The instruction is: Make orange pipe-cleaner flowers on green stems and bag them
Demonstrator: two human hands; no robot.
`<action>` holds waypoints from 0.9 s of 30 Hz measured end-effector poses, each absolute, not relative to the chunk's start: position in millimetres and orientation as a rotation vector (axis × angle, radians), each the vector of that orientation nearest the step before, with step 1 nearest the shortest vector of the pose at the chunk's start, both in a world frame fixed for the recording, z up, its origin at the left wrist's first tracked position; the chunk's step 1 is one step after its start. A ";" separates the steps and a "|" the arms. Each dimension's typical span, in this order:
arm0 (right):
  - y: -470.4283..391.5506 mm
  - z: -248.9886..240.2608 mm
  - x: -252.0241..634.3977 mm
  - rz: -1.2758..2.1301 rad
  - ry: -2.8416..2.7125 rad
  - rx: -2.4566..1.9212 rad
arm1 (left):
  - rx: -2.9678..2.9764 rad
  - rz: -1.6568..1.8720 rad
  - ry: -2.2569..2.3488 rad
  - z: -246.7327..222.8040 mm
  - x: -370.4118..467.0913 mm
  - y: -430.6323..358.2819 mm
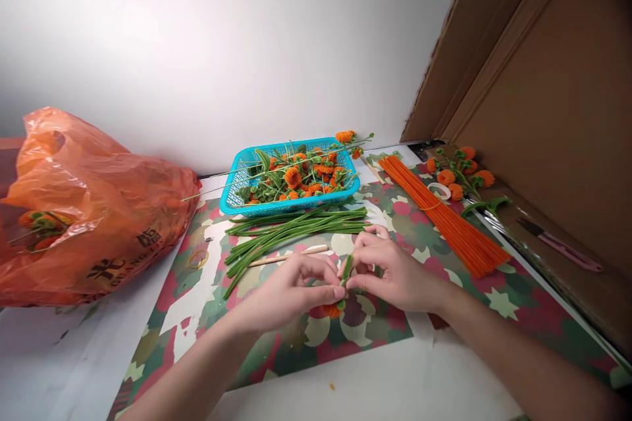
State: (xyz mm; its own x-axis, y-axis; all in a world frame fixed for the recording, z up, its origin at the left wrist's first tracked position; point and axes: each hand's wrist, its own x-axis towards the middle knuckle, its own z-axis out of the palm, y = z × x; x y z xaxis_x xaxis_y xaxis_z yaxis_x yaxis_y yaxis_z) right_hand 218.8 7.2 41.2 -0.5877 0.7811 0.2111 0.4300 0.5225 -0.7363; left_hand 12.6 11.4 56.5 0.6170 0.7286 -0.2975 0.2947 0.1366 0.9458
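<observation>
Both hands meet over the patterned mat around a small pipe-cleaner flower (333, 310), its orange bloom hanging low with a green fuzzy piece (347, 267) standing up between the fingers. My left hand (309, 283) pinches it from the left with thumb and fingertips. From the other side, my right hand (390, 270) closes thumb and fingers on the green piece. The fingers partly cover the flower. Just beyond my hands lie loose green pipe cleaners (296, 227) and a thin wooden stick (289, 255).
Behind the green stems stands a blue basket (291, 210) of orange flowers. An orange plastic bag (123, 210) sits at left. To the right are bundled orange pipe cleaners (444, 220), a white tape roll (439, 191), finished flowers (446, 177), a pink-handled cutter (567, 250) and cardboard (543, 92).
</observation>
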 end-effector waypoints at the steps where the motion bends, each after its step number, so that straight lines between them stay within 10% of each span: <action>1: 7.5 40.7 219.8 0.880 -2.246 -0.926 | 1.321 0.339 0.864 53.5 11.2 13.2; 8: 9.7 34.2 217.9 1.011 -2.120 -0.897 | 0.917 0.297 0.745 37.2 12.6 15.9; 20: 5.5 33.9 206.5 0.882 -2.016 -1.272 | 2.237 0.743 1.241 51.3 26.5 -7.8; 27: 8.3 40.8 221.2 0.913 -2.161 -0.980 | 1.499 0.472 1.001 58.2 16.6 3.1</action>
